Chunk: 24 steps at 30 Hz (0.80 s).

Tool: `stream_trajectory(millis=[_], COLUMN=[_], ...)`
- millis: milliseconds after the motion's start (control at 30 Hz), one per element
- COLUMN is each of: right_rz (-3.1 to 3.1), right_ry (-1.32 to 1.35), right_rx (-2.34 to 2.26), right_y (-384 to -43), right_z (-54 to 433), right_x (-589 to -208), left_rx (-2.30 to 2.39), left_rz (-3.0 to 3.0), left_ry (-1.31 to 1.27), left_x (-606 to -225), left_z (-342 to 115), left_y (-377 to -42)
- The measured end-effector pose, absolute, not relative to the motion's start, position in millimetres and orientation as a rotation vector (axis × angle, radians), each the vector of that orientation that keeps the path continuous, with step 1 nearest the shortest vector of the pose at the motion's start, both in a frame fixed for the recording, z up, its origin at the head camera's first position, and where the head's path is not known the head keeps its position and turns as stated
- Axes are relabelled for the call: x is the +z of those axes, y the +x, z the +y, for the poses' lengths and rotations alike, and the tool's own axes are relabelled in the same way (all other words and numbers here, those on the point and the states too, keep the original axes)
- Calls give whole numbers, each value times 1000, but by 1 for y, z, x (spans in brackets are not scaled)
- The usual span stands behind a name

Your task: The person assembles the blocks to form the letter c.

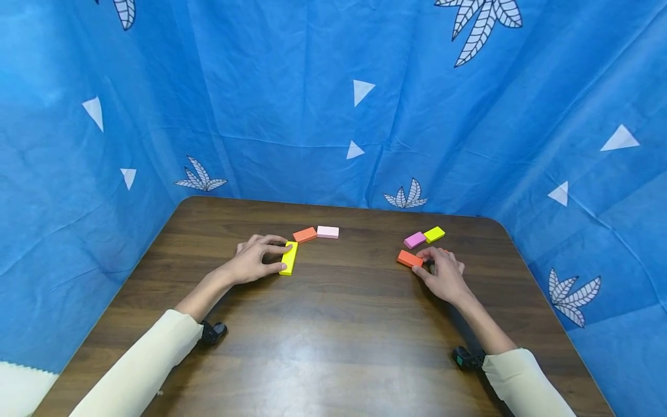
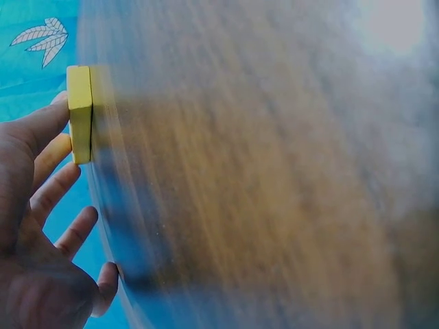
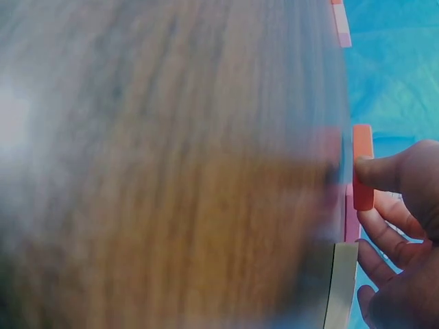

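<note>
My left hand [image 1: 252, 262] pinches a yellow block [image 1: 289, 259] between thumb and fingertips. The block is also visible in the left wrist view as a yellow block [image 2: 81, 115] at the thumb tip, the other fingers spread. Just beyond it lie an orange block [image 1: 304, 235] and a pale pink block [image 1: 327, 232], end to end. On the right, my right hand [image 1: 443, 275] grips an orange block [image 1: 409, 259] by its near end, thumb against its side [image 3: 363, 144]. Behind that block are a purple-pink block [image 1: 414, 240] and a yellow block [image 1: 435, 234], touching.
A pale greenish block [image 3: 341, 284] lies beneath the right hand, mostly hidden in the head view. The brown wooden table [image 1: 312, 324] reaches back to a blue curtain [image 1: 292, 104] with leaf prints, which also hangs along both sides.
</note>
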State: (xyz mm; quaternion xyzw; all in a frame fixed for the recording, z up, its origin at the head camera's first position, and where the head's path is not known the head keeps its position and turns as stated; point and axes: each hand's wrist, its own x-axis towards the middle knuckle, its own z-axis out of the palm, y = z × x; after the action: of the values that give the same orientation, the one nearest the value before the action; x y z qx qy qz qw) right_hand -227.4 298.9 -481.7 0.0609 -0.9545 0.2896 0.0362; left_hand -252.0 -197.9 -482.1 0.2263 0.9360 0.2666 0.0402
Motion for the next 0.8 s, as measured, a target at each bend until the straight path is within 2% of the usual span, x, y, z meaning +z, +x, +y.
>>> stream_trajectory(millis=[800], right_rz=[-2928], right_ry=[206], right_rx=[911], right_y=[-229], right_z=[287], right_x=[-484], left_rx=[826], left_rz=[2860], left_ry=[674], left_x=[-482], left_z=[-196], left_y=[-251])
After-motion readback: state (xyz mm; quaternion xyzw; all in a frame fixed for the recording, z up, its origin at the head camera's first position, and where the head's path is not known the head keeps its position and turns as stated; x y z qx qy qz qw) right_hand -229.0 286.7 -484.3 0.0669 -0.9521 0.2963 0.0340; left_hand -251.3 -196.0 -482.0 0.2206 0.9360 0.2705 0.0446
